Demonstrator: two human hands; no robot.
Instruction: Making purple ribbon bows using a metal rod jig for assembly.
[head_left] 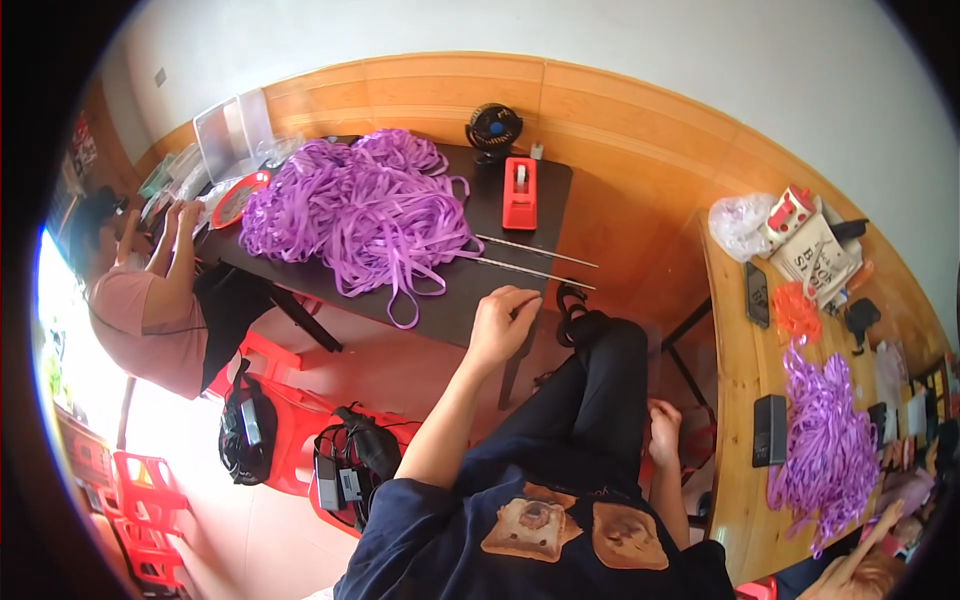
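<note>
My left hand (507,325) is at the near edge of the dark table (330,280), its fingers drawn together and no object visible in them. Just beyond it, two thin metal rods (540,262) stick out past the table's right end. Their other ends reach into a large tangled heap of purple ribbon (350,215). Beside my right thigh hangs my right hand (663,432), its fingers loosely curled; nothing shows in it. My legs (600,385) in dark trousers lie between the two tables.
A red tape dispenser (519,195) and a black fan (495,130) stand at the back. Another person (150,310) sits at the far left. Bags hang on red stools (290,435). The wooden table (738,420) on the right bears more purple ribbon (825,440) and a black box (769,430).
</note>
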